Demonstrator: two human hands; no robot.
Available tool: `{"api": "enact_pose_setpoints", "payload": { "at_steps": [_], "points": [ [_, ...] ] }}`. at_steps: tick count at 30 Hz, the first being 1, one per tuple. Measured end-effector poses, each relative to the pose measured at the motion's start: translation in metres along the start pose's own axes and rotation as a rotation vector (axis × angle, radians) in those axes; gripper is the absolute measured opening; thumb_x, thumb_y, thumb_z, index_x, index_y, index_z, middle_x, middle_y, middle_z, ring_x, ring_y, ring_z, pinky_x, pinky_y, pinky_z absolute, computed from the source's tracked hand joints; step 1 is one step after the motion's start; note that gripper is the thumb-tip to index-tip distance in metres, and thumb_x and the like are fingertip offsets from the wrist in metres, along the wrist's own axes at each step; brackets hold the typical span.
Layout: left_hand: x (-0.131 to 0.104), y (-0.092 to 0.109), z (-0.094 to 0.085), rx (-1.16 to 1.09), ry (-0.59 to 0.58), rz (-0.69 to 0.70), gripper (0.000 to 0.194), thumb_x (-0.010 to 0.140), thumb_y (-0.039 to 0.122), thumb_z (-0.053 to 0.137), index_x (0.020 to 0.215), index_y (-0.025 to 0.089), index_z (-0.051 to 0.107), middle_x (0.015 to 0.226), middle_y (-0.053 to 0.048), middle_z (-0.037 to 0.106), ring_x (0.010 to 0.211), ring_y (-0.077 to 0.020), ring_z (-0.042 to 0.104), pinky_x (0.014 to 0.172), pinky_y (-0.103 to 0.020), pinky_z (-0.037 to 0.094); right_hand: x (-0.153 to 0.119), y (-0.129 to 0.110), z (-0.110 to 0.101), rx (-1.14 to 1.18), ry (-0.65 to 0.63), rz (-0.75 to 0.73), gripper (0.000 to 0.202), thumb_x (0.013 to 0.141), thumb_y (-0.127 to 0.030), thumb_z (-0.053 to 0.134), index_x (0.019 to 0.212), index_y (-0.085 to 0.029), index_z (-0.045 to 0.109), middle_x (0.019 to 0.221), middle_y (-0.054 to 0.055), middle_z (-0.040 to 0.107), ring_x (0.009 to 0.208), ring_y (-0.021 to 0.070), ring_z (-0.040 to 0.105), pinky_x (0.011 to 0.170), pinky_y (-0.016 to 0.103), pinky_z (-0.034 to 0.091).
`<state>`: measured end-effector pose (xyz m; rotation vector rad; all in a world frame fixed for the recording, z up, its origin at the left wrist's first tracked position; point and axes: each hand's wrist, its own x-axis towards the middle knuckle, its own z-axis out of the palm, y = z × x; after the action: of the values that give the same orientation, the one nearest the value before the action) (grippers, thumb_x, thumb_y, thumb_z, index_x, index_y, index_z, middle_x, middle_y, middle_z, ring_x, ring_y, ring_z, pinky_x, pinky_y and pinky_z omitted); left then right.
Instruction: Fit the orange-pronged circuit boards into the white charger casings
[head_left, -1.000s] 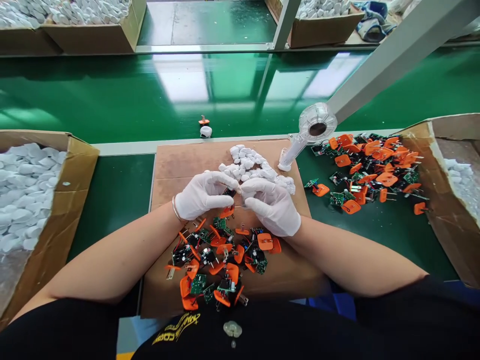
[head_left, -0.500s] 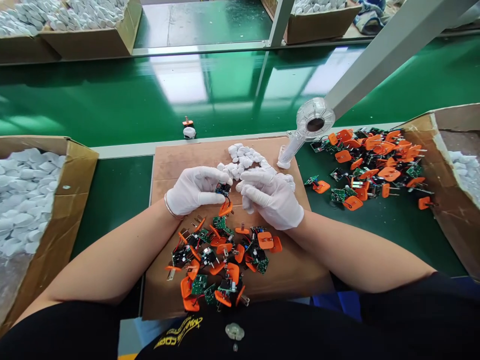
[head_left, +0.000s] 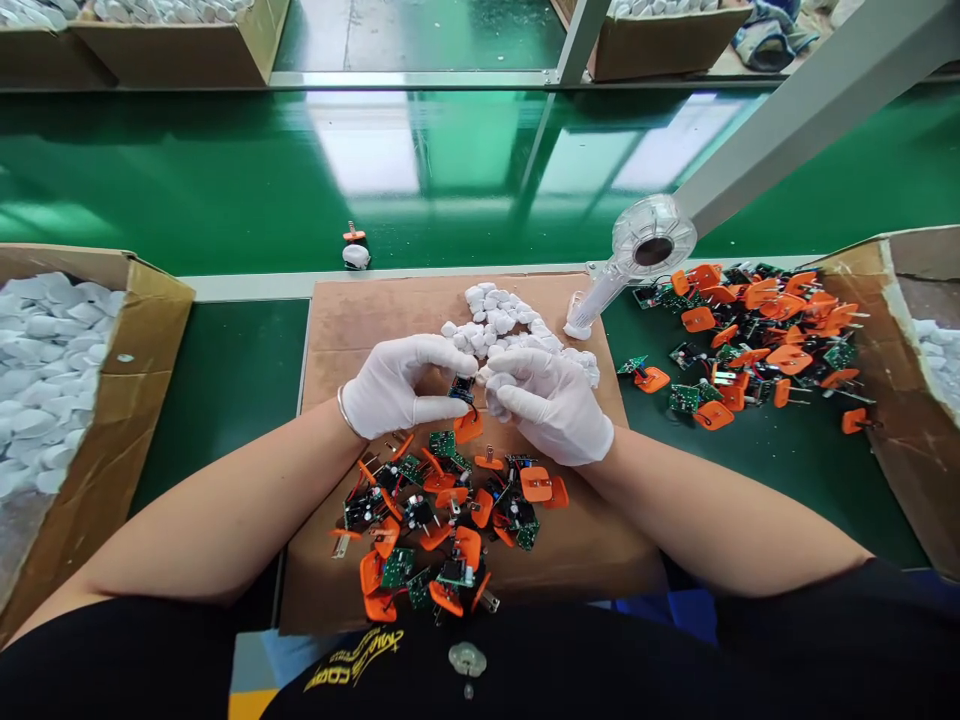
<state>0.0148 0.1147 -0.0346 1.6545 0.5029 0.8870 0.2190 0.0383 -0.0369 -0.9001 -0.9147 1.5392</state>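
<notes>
- Left hand [head_left: 405, 388]: fingers clamped on circuit board [head_left: 461, 390], above cardboard [head_left: 360, 325].
- Right hand [head_left: 559, 408]: fingers bunched; grip cannot be told.
- Apparently finished: one white-capped plug [head_left: 356, 256], on belt [head_left: 225, 190].
- Apparently left: central pile [head_left: 468, 546].

Clear plastic fan [head_left: 651, 240] before a slanted grey beam [head_left: 814, 125]

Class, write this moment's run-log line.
left hand: pinching circuit board | orange plug plate: below | right hand: alongside, grip unclear | white pieces: heaped beyond

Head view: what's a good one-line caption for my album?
White-gloved left hand pinches a dark electronic part beside the gloved right hand, near scattered orange plug pieces.
</notes>
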Motion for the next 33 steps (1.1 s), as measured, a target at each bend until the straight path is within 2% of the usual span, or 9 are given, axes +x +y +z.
{"api": "enact_pose_setpoints", "payload": {
  "at_steps": [5, 9, 12, 14, 18, 20, 24, 30, 33],
  "points": [
    [0.002, 0.003, 0.002, 0.072, -0.014, 0.012, 0.036, 0.063, 0.02, 0.091, 0.096, 0.016, 0.078, 0.091, -0.01, 0.075, 0.082, -0.0192, 0.068, 0.079, -0.032, 0.056, -0.001, -0.001, 0.002, -0.117, -0.014, -0.011, 0.027, 0.066, -0.031, 0.09, 0.081, -0.021, 0.07, 0.067, -0.002, 0.065, 0.061, 0.0114, 0.056, 0.06, 0.029, 0.051],
    [0.001, 0.004, 0.005, 0.091, 0.017, 0.016, 0.036, 0.061, 0.02, 0.092, 0.094, 0.016, 0.078, 0.091, -0.009, 0.076, 0.084, -0.0193, 0.069, 0.08, -0.032, 0.056, 0.0, 0.004, -0.001, -0.044, -0.036, 0.008, 0.03, 0.07, -0.033, 0.087, 0.092, -0.02, 0.071, 0.075, 0.0, 0.071, 0.058, 0.01, 0.056, 0.054, 0.026, 0.05],
    [0.001, 0.007, 0.004, 0.069, 0.133, -0.073, 0.038, 0.062, 0.02, 0.09, 0.097, 0.015, 0.078, 0.09, -0.008, 0.076, 0.079, -0.0163, 0.066, 0.074, -0.029, 0.055, 0.003, 0.007, -0.002, 0.033, -0.03, 0.005, 0.037, 0.073, -0.036, 0.086, 0.1, -0.021, 0.066, 0.088, 0.002, 0.077, 0.053, 0.0086, 0.058, 0.047, 0.024, 0.049],
    [0.001, 0.011, 0.0, 0.084, 0.145, -0.181, 0.039, 0.063, 0.021, 0.089, 0.1, 0.014, 0.079, 0.084, -0.006, 0.074, 0.069, -0.0124, 0.061, 0.064, -0.025, 0.051, 0.004, 0.006, -0.001, 0.042, -0.023, -0.022, 0.035, 0.074, -0.038, 0.084, 0.1, -0.022, 0.066, 0.092, 0.002, 0.078, 0.053, 0.009, 0.06, 0.047, 0.025, 0.051],
    [0.002, 0.019, -0.005, 0.117, 0.135, -0.29, 0.041, 0.062, 0.019, 0.089, 0.102, 0.014, 0.08, 0.07, -0.001, 0.067, 0.061, -0.0085, 0.051, 0.057, -0.022, 0.043, 0.003, 0.004, 0.003, -0.03, -0.015, -0.078, 0.032, 0.07, -0.031, 0.088, 0.096, -0.02, 0.072, 0.075, 0.0, 0.074, 0.064, 0.0132, 0.069, 0.065, 0.031, 0.061],
    [0.0, 0.02, -0.004, 0.088, 0.152, -0.295, 0.042, 0.061, 0.019, 0.09, 0.102, 0.015, 0.08, 0.071, -0.001, 0.066, 0.063, -0.0088, 0.052, 0.058, -0.022, 0.044, 0.002, 0.004, 0.003, -0.03, -0.002, -0.079, 0.033, 0.066, -0.027, 0.09, 0.093, -0.019, 0.072, 0.072, -0.001, 0.074, 0.063, 0.0138, 0.07, 0.065, 0.031, 0.062],
    [-0.008, 0.011, 0.001, -0.005, 0.161, -0.28, 0.043, 0.059, 0.022, 0.092, 0.1, 0.015, 0.08, 0.081, -0.004, 0.069, 0.07, -0.0118, 0.057, 0.064, -0.025, 0.048, 0.001, 0.006, 0.003, 0.0, 0.017, -0.049, 0.035, 0.064, -0.027, 0.092, 0.091, -0.02, 0.071, 0.078, 0.0, 0.076, 0.056, 0.0118, 0.065, 0.049, 0.028, 0.056],
    [-0.013, -0.001, -0.004, 0.023, 0.025, -0.129, 0.04, 0.063, 0.02, 0.092, 0.101, 0.017, 0.079, 0.079, -0.003, 0.064, 0.073, -0.0128, 0.057, 0.07, -0.027, 0.049, -0.002, 0.002, 0.004, 0.014, -0.013, -0.06, 0.028, 0.066, -0.022, 0.09, 0.09, -0.02, 0.077, 0.075, -0.001, 0.074, 0.067, 0.0137, 0.068, 0.068, 0.033, 0.061],
    [-0.013, 0.0, -0.005, 0.07, -0.01, -0.046, 0.04, 0.066, 0.022, 0.092, 0.103, 0.017, 0.077, 0.086, -0.006, 0.069, 0.079, -0.0158, 0.06, 0.077, -0.031, 0.052, -0.003, 0.001, 0.003, 0.036, -0.037, 0.02, 0.028, 0.071, -0.026, 0.088, 0.096, -0.02, 0.077, 0.082, 0.003, 0.077, 0.07, 0.0166, 0.071, 0.059, 0.031, 0.059]
  ]
}}
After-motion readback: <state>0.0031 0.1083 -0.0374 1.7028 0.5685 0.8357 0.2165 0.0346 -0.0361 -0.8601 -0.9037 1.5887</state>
